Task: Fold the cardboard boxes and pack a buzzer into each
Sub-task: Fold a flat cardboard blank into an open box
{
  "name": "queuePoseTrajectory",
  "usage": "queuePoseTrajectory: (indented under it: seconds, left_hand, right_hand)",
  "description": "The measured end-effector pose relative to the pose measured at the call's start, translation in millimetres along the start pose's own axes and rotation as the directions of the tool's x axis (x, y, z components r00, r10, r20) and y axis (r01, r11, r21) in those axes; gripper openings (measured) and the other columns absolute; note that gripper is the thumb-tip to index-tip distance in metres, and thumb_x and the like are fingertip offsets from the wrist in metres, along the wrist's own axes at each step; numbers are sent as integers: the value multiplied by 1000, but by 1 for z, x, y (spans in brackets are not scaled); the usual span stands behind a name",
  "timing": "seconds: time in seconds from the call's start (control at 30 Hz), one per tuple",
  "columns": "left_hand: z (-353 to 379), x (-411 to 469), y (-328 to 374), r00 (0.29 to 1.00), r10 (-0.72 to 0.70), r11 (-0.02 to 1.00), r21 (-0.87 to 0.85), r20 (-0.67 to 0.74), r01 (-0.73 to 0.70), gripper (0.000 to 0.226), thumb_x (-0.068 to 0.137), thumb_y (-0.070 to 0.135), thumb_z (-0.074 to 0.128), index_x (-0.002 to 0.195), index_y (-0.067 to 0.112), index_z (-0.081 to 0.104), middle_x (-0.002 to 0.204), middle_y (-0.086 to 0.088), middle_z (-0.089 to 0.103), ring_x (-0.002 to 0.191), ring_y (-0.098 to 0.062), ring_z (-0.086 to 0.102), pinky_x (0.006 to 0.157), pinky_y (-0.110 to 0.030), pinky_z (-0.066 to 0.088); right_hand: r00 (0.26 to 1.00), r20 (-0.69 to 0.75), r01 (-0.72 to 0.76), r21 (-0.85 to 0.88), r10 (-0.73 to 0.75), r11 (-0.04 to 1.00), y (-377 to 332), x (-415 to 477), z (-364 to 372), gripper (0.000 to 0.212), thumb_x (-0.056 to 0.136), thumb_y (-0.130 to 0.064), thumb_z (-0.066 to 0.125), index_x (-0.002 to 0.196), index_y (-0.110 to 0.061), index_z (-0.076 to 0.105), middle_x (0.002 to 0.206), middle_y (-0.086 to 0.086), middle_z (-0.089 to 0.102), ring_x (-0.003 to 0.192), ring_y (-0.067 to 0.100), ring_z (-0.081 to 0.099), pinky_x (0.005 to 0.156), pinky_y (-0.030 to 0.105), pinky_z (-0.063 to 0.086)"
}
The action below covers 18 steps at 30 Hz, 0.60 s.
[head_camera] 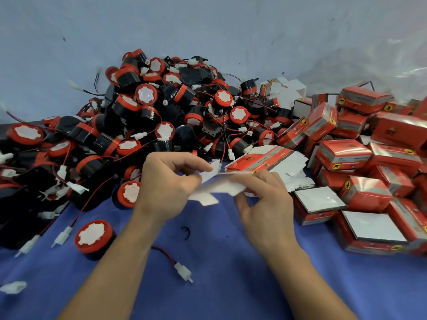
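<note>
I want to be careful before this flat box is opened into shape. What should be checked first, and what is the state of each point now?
1. Both hands grip the flat box: ok, the left hand and the right hand pinch it between them.
2. Box opened into shape: not ok, it is flat.
3. Flap positions are clear: cannot tell, the card is blurred.
4. A buzzer is near: ok, a lone buzzer lies on the blue cloth beside the left forearm.
5. Its wire is free of the buzzer pile: cannot tell.
6. More blanks are ready: ok, a stack of flat boxes lies behind the hands.
</note>
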State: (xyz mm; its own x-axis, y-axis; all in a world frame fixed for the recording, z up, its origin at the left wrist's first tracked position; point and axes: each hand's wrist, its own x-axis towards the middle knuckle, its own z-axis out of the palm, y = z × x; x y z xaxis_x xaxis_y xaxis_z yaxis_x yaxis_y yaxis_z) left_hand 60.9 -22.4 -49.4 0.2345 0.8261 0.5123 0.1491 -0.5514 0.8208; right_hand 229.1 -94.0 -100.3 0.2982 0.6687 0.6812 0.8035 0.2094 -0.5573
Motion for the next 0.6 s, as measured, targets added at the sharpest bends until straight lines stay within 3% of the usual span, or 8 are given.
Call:
queuePoseTrajectory:
  seconds: [0.1, 0.23, 0.4, 0.5, 0.6]
  left_hand:
    - [2, 3, -5, 993, -71, 997, -9, -92, 70, 45, 69, -9, 65, 69, 33, 80, 64, 12, 72, 59, -1, 63, 57, -11, 45]
    - [9, 3, -14, 944, -115, 993, -13, -309, 116, 47, 76, -7, 74, 71, 39, 77, 78, 16, 76, 76, -2, 71, 64, -13, 52]
    - [17, -2, -11, 941, -45, 998, -66, -337, 24, 46, 82, -3, 71, 94, 41, 76, 81, 15, 74, 87, -3, 71, 81, -8, 52]
    - [18, -3, -10, 935, -131, 981, -178, -328, 75, 45, 80, -1, 68, 96, 40, 77, 82, 12, 75, 89, -5, 71, 83, -15, 52]
    - [18, -8, -10, 944, -186, 968, -213, -271, 129, 40, 79, 9, 66, 104, 37, 77, 87, 9, 77, 92, -7, 71, 81, -14, 52]
  right_hand:
    - [999, -35, 24, 64, -22, 998, 0, 1, 0, 26, 74, -2, 85, 85, -25, 81, 77, -8, 57, 81, 6, 40, 73, 8, 36]
    - [992, 95, -94, 145, 81, 985, -9, -5, -1, 25, 74, -10, 91, 80, -32, 82, 81, -7, 53, 87, 9, 44, 74, 14, 38]
    - [905, 389, -336, 407, 171, 849, -13, -1, -11, 20, 78, -17, 82, 74, -35, 76, 126, -23, 60, 125, -3, 51, 98, 13, 38]
    - [884, 446, -377, 510, 137, 773, -14, 3, -14, 10, 78, -20, 71, 78, -28, 76, 102, -12, 72, 102, 5, 64, 89, 26, 47]
    - [915, 362, -348, 492, 176, 798, -15, -2, -10, 16, 85, -19, 66, 94, -23, 79, 101, -6, 76, 100, 15, 68, 92, 38, 53]
